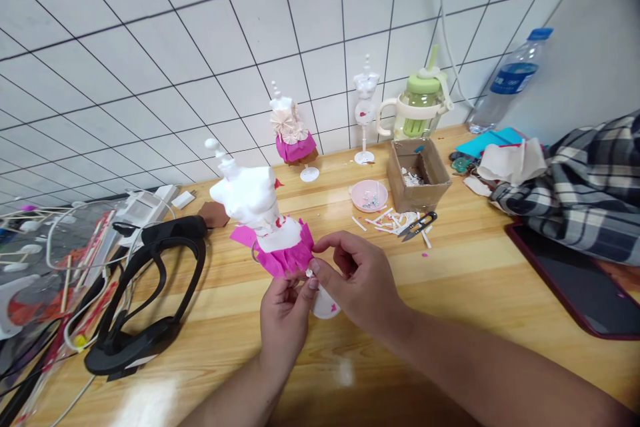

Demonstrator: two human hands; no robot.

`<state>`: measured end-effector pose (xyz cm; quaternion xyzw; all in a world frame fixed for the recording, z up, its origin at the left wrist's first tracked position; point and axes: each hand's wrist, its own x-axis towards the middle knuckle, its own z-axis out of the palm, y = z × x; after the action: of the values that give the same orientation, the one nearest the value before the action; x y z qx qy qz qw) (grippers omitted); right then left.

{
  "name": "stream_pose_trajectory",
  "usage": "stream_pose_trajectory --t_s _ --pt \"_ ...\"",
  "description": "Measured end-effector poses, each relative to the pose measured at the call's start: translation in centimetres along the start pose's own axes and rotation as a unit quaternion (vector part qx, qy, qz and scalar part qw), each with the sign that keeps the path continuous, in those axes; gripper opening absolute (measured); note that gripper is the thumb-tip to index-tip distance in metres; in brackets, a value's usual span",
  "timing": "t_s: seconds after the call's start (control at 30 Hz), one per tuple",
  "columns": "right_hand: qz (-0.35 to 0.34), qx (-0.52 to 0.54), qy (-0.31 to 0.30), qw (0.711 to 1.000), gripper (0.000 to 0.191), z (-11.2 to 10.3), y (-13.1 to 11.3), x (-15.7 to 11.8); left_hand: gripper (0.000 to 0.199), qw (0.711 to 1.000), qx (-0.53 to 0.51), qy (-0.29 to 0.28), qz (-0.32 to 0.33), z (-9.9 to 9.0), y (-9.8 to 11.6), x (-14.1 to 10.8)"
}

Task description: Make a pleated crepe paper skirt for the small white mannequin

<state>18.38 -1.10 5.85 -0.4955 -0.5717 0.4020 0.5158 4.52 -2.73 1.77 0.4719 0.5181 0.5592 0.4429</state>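
A small white dress-form mannequin [245, 197] leans to the left in front of me, with a ruffled magenta paper skirt [283, 260] around its hips. My left hand [287, 313] is closed below the skirt, thumb and fingers around the mannequin's lower part; its exact grip is partly hidden. My right hand [363, 277] pinches the skirt's right edge between thumb and forefinger. A tiny white piece [310, 273] shows between the two thumbs. Under the hands, the mannequin's round white base [326, 305] carries a magenta scrap.
Behind stand a dressed mannequin [293, 133], a bare one [367, 107] and a green-lidded cup [420, 103]. To the right are a cardboard box [425, 190], pink dish [369, 195], thread snips [419, 225] and a phone [575, 280]. A black headset frame [150, 293] lies left.
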Motion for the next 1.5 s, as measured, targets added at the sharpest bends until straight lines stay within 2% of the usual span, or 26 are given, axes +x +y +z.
stream_pose_trajectory --t_s 0.3,0.37,0.43,0.5,0.57,0.67,0.77,0.87,0.97,1.1,1.17,1.3,1.5 --pt "0.001 0.036 -0.010 0.999 0.007 0.0 -0.1 -0.2 0.031 1.000 0.007 0.000 0.008 0.1 0.1 0.1" --pt "0.039 0.100 -0.004 0.994 0.011 0.1 0.3 0.0 0.028 1.000 0.011 0.001 0.006 0.0 0.0 0.1" --pt "0.097 0.179 0.025 0.979 0.015 0.2 0.7 0.6 0.027 1.000 0.015 0.003 -0.001 -0.1 -0.2 0.2" --pt "0.126 0.221 0.054 0.966 0.014 -0.1 1.1 1.2 0.027 1.000 0.016 0.009 -0.007 -0.3 -0.3 0.3" --pt "0.097 0.186 0.062 0.976 0.012 -0.8 1.0 1.8 0.027 1.000 0.017 0.017 -0.012 -0.4 -0.4 0.5" --pt "-0.001 0.054 0.058 0.997 0.011 -2.1 0.3 2.3 0.027 0.999 0.017 0.025 -0.017 -0.5 -0.5 0.6" --pt "-0.061 -0.009 0.041 0.997 0.023 -3.2 -0.3 2.6 0.026 1.000 0.012 0.016 -0.018 -0.5 -0.6 0.5" --pt "-0.039 0.032 -0.034 0.998 0.037 -3.6 -0.1 3.0 0.025 1.000 0.004 0.000 -0.012 -0.5 -0.7 0.3" --pt "-0.012 0.088 -0.083 0.993 0.033 -3.6 0.2 3.4 0.025 1.000 0.008 -0.010 0.001 -0.6 -0.8 0.3" --pt "-0.059 0.077 -0.041 0.994 0.013 -3.7 -0.3 3.2 0.025 0.999 0.027 -0.029 0.002 -0.8 -0.9 0.3" --pt "-0.074 0.066 -0.035 0.994 0.010 -3.7 -0.9 2.8 0.025 0.999 0.025 -0.041 0.003 -0.9 -1.0 0.3" --pt "-0.074 0.061 -0.037 0.995 0.015 -3.7 -1.7 2.2 0.023 0.997 0.046 -0.059 0.013 -1.1 -1.1 0.1" --pt "-0.021 0.088 -0.066 0.994 0.022 -3.8 -2.4 2.1 0.027 0.994 0.066 -0.083 0.017 -1.2 -0.9 0.1"
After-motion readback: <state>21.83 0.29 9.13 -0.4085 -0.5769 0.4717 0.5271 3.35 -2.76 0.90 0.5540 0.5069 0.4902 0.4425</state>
